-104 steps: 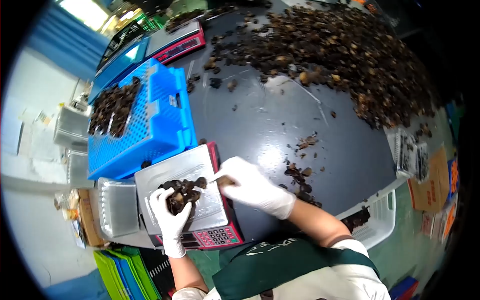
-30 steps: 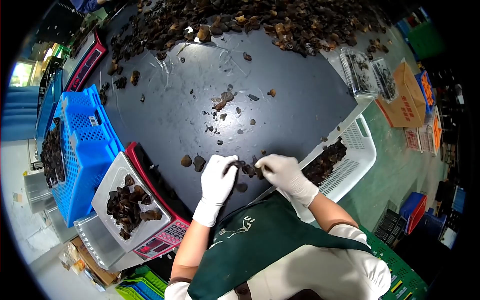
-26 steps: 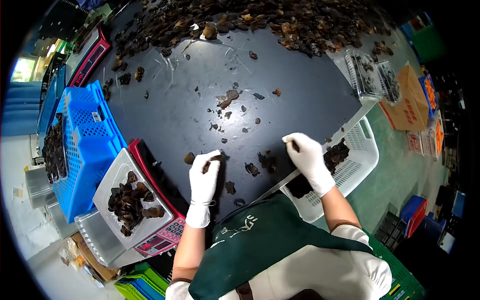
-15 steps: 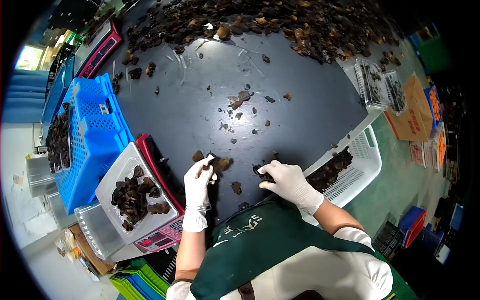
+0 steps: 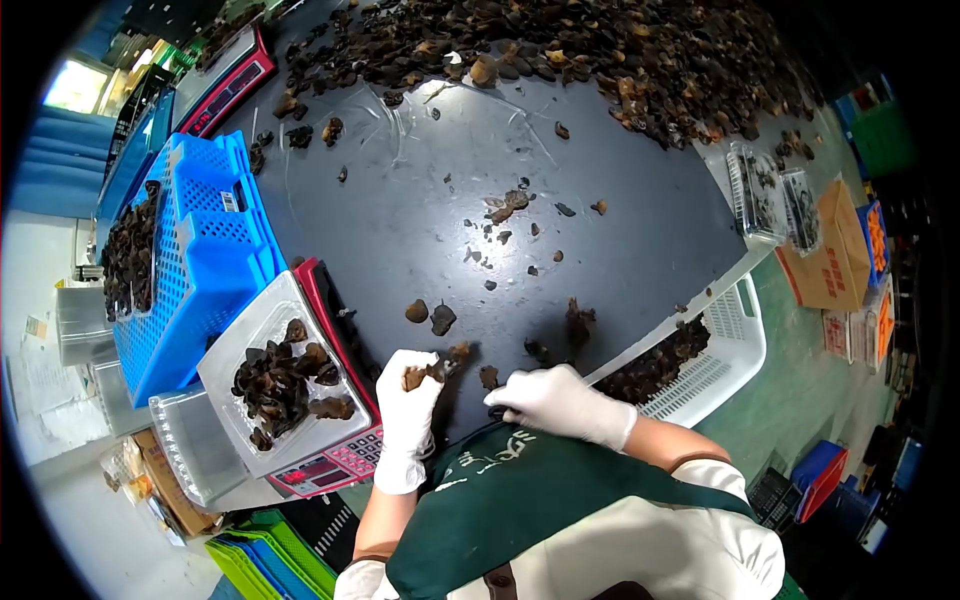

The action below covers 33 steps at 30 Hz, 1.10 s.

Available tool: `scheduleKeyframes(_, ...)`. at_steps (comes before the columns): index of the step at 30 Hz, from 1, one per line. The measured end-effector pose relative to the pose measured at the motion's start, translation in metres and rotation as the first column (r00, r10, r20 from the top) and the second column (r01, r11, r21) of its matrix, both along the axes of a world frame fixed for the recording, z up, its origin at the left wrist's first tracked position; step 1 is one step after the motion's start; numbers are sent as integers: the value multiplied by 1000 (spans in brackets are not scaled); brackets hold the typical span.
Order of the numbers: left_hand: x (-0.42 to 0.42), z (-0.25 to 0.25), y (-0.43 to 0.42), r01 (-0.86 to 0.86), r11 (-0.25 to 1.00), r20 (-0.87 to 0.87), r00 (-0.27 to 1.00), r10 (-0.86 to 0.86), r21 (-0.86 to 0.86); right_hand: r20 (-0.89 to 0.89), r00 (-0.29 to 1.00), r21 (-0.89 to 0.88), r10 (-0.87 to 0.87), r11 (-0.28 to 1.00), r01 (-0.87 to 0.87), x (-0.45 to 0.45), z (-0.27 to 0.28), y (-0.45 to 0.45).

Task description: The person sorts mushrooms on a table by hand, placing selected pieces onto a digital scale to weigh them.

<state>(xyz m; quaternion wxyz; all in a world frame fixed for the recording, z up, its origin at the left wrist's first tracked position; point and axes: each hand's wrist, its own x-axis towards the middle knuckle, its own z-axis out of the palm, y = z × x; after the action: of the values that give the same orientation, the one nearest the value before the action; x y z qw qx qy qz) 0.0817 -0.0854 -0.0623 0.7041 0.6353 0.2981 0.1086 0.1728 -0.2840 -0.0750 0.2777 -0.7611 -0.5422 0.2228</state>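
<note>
My left hand, in a white glove, is closed around brown wood ear mushroom pieces, just above the near part of the dark table. My gloved right hand is at the table's front edge by the apron. Its fingers are pinched on a small dark wood ear piece, partly hidden. A small piece lies between the hands. Farther in are a brown piece, a dark piece and a larger upright-looking piece. Left of my left hand, a clear tray of wood ears rests on a scale.
A large heap of wood ears covers the table's far side. Blue crates stand at left, beyond the scale. A white basket holding wood ears sits at right. Clear boxes and a cardboard carton are farther right.
My right hand has moved left and nearer the apron. My left hand has drawn slightly nearer my body, its fingers now closed tighter. Pieces formerly beside the hands now lie uncovered. The view has shifted slightly.
</note>
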Motion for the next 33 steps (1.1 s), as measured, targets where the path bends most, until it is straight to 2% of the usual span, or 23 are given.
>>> scheduleKeyframes(3, -11, 48, -3, -60, 995, -52, 997, 55, -79, 75, 994, -25, 84, 996, -82, -26, -23, 14)
scheduleKeyframes(5, -24, 78, 2, -155, 988, -64, 986, 154, -8, 74, 992, -69, 100, 993, -95, -26, -28, 18)
scheduleKeyframes(6, -37, 80, 12, -225, 973, -9, 974, 226, 55, 72, 991, -114, 113, 988, -104, -26, -28, 19)
scheduleKeyframes(7, -49, 85, 23, -275, 954, 146, 955, 256, 123, 18, 998, -26, 56, 998, -55, -26, -28, 18)
scheduleKeyframes(8, -62, 80, 38, -408, 870, 233, 907, 351, 276, 23, 998, -22, 63, 998, -63, -25, -26, 18)
scheduleKeyframes(9, -71, 88, 56, -414, 851, 307, 897, 319, 323, 22, 996, -29, 89, 996, -89, -24, -22, 17)
scheduleKeyframes(10, -84, 82, 78, -542, 727, 380, 833, 401, 421, 21, 993, -38, 115, 993, -114, -23, -19, 17)
scheduleKeyframes(11, -93, 84, 95, -595, 692, 387, 800, 458, 409, 20, 990, -64, 140, 988, -138, -24, -20, 17)
scheduleKeyframes(12, -108, 76, 119, -633, 561, 346, 769, 538, 534, 22, 989, -60, 147, 987, -146, -25, -19, 18)
scheduleKeyframes(14, -119, 70, 144, -620, 440, 294, 738, 607, 649, -14, 974, -195, 226, 955, -224, -23, -18, 21)
scheduleKeyframes(15, -125, 61, 159, -520, 389, 237, 780, 579, 760, -112, 972, -144, 205, 965, -220, -23, -18, 20)
scheduleKeyframes(16, -123, 54, 165, -447, 366, 192, 807, 558, 816, -106, 971, -138, 215, 964, -228, -23, -17, 20)
scheduleKeyframes(18, -126, 39, 174, -266, 429, 11, 859, 512, 863, -102, 990, -111, 97, 988, -108, -25, -14, 22)
scheduleKeyframes(20, -124, 22, 170, -182, 415, -38, 882, 469, 891, -113, 988, -238, 103, 963, -128, -25, -14, 20)
scheduleKeyframes(21, -118, 24, 164, -95, 377, -71, 911, 405, 921, -131, 987, -242, 93, 963, -123, -24, -12, 20)
scheduleKeyframes(24, -107, 26, 151, -196, 454, 14, 928, 373, 869, -142, 986, -225, 86, 967, -117, -21, 0, 20)
scheduleKeyframes(25, -105, 27, 150, -229, 497, 2, 910, 415, 837, -134, 984, -199, 117, 970, -143, -20, 1, 20)
scheduleKeyframes(27, -104, 29, 146, -380, 549, 97, 875, 474, 744, -170, 970, -169, 173, 965, -202, -12, 5, 24)
scheduleKeyframes(28, -105, 29, 146, -444, 561, 144, 855, 498, 698, -203, 967, -184, 157, 963, -195, -7, 10, 30)
scheduleKeyframes(30, -107, 30, 146, -513, 565, 217, 833, 509, 646, -317, 948, -108, 16, 993, -53, 1, 29, 52)
scheduleKeyframes(32, -106, 27, 149, -512, 456, 222, 805, 550, 728, -386, 922, 139, -35, 986, 96, 5, 48, 85)
scheduleKeyframes(33, -106, 25, 150, -537, 447, 258, 798, 545, 716, -327, 945, 310, -10, 944, 118, 5, 59, 108)
